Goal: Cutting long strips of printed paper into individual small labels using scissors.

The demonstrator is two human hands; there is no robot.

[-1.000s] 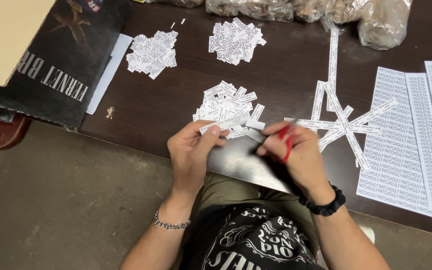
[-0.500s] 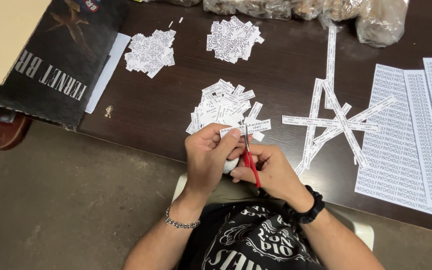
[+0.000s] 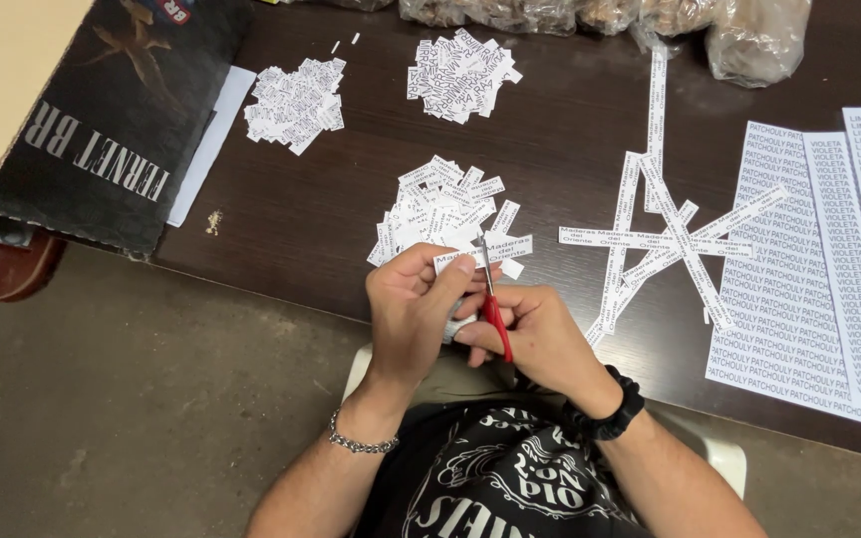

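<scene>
The right hand (image 3: 540, 334) is clenched on red-handled scissors (image 3: 491, 304), blades pointing away from the body toward the label pile (image 3: 440, 209); the left hand (image 3: 416, 304) pinches a paper strip (image 3: 455, 261) just beside the blades, its long axis lying across them; the strip sits at the near edge of the pile; loose strips (image 3: 670, 234) lie right of the pile, two smaller piles (image 3: 296, 100) beyond it.

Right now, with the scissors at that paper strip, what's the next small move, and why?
Probably close the scissors to snip off one label: the right hand holds the blades at the paper strip pinched in the left hand, right over the nearest pile of cut labels.
</scene>
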